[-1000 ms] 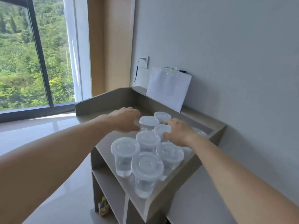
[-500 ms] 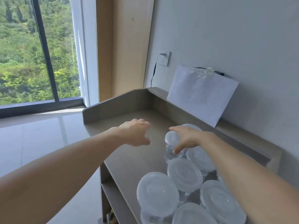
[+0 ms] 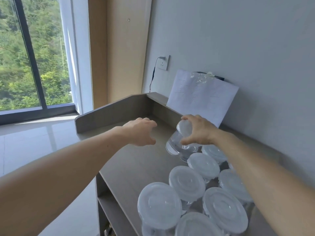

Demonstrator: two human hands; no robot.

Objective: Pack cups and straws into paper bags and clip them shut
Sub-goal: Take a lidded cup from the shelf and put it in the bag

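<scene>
The job looks barely begun. On the left, the left hand (image 3: 141,132) hovers above the bare stretch of the counter (image 3: 136,160), fingers spread and curled, holding nothing and touching nothing. Just to its right, the right hand (image 3: 196,132) is clamped over the lidded top of one clear cup (image 3: 177,142), which is tilted with its base swung toward the left hand and seems lifted off the surface. Below and to the right, the other cups (image 3: 187,183) stand clustered near the counter's near end, all with lids on, none packed. Further back and right, a flat white paper bag (image 3: 201,99) leans against the wall, unopened, with some crinkled clear plastic at its top edge; whether that holds straws I cannot tell. No clips are visible. So bagging, adding straws and clipping all appear to remain.
</scene>
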